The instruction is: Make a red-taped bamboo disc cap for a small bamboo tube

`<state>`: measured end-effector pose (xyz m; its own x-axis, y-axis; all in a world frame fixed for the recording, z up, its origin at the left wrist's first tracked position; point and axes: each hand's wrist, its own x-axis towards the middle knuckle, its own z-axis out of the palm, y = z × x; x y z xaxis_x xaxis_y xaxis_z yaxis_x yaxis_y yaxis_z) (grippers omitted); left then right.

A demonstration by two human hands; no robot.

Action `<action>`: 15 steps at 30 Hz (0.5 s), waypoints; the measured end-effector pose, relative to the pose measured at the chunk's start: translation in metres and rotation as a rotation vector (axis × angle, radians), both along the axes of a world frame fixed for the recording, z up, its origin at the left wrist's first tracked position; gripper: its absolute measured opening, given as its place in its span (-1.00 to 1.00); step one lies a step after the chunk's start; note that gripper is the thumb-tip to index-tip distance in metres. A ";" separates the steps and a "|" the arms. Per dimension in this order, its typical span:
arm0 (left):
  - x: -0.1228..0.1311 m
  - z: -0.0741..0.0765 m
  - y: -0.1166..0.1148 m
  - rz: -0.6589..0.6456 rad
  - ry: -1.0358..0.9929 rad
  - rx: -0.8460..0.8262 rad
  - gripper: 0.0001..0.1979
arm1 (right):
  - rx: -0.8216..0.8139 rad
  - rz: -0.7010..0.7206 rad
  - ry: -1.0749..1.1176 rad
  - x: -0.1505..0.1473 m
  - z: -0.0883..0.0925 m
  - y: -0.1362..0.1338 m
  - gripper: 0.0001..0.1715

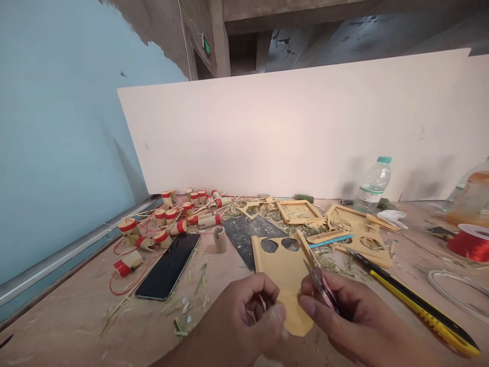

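My left hand pinches the near rounded end of a thin yellow wooden cut-out sheet that has two round holes at its far end. My right hand is closed on a small pinkish blade-like tool whose tip rests against the sheet's right edge. Both hands hover just above the brown worktop near its front edge.
A black phone lies at the left, behind it several small bamboo tubes with red bands and red string. Yellow wooden frames, a yellow-black utility knife, a water bottle, a red thread spool, and a white board stand beyond.
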<state>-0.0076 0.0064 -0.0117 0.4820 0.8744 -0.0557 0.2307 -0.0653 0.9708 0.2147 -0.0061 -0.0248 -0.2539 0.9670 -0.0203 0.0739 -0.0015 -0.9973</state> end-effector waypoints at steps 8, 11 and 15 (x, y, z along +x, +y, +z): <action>0.002 0.001 -0.005 -0.050 -0.042 -0.048 -0.51 | -0.241 0.109 0.098 -0.001 0.008 -0.002 -0.26; 0.004 0.001 -0.009 -0.073 -0.013 -0.084 -0.48 | -0.254 0.128 0.122 0.001 0.009 -0.005 -0.34; 0.000 0.009 -0.011 0.039 -0.013 -0.071 -0.50 | -0.266 0.215 0.160 0.004 0.011 -0.006 -0.38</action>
<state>-0.0072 -0.0045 -0.0024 0.4491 0.8865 -0.1117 0.2186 0.0122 0.9757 0.2186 -0.0117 -0.0140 -0.4708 0.8576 -0.2072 -0.0560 -0.2634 -0.9631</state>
